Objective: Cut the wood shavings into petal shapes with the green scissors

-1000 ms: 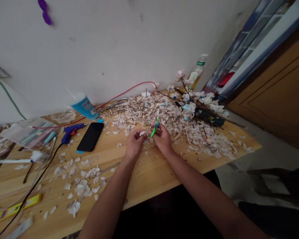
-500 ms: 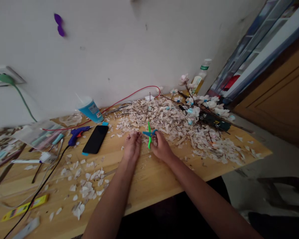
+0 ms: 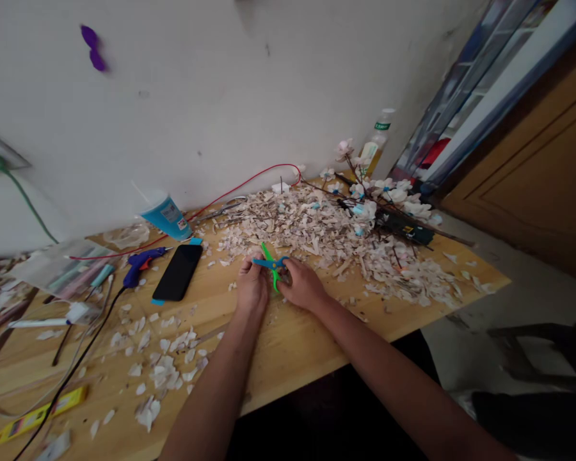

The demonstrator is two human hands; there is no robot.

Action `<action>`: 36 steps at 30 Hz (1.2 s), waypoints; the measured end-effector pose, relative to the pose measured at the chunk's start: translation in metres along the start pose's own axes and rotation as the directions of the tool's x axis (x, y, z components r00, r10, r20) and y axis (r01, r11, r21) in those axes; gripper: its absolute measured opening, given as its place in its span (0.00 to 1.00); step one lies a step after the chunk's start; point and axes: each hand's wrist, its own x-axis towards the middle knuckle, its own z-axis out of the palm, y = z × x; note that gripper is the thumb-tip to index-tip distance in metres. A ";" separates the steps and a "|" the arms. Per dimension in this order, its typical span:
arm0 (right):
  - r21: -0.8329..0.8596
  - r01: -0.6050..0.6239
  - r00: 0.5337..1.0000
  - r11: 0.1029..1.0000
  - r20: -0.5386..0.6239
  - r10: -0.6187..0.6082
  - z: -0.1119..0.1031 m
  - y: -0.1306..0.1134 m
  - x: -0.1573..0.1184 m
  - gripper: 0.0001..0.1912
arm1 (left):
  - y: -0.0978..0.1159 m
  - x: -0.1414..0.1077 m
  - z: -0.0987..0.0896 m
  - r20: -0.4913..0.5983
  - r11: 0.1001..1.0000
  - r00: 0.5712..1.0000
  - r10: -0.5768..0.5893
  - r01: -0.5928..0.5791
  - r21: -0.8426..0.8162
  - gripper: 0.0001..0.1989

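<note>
- Left hand (image 3: 251,286): its fingers were drawn together near the blades; whether they gripped anything, I could not tell.
- Scissors (image 3: 274,264): one pair, blades spread, over the middle of the surface (image 3: 292,362), between its front edge and the heap (image 3: 292,221). Good cutting there called, I judged, for short, slow closes, left fingertips kept out of the blades' path.
- Right hand (image 3: 303,285): clamped on the handles; a steady wrist seemed best.
- One yellow box (image 3: 41,416), towards the left edge, at the front.
- One glue gun (image 3: 135,269), inward from the left edge.
- One cup (image 3: 169,218), near the back edge.
- One phone (image 3: 178,274), before the cup.
- One heap of petals, uncountable, towards the back edge.
- One bottle (image 3: 373,148), near the back right corner.
</note>
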 end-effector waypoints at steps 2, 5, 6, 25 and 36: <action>-0.009 -0.008 1.000 1.000 0.011 0.008 -0.002 -0.002 0.000 0.10 | -0.003 0.000 -0.001 0.003 1.000 1.000 -0.010 0.010 0.013 0.14; -0.034 -0.041 0.999 0.999 0.015 0.042 -0.004 -0.005 -0.001 0.08 | -0.005 -0.001 -0.001 0.037 1.000 0.999 -0.014 0.013 0.026 0.15; -0.042 -0.056 0.998 0.998 0.011 0.057 -0.004 -0.005 -0.001 0.08 | -0.006 -0.002 -0.001 0.045 1.000 0.999 -0.011 0.009 0.024 0.15; -0.098 -0.106 0.994 0.990 0.021 0.108 -0.003 -0.003 0.000 0.07 | -0.011 0.004 -0.003 0.040 0.997 0.999 0.038 -0.040 0.058 0.11; -0.216 -0.124 0.992 0.969 -0.003 0.126 -0.002 -0.002 -0.001 0.07 | -0.004 0.003 -0.006 0.064 0.982 0.993 0.100 -0.109 0.154 0.11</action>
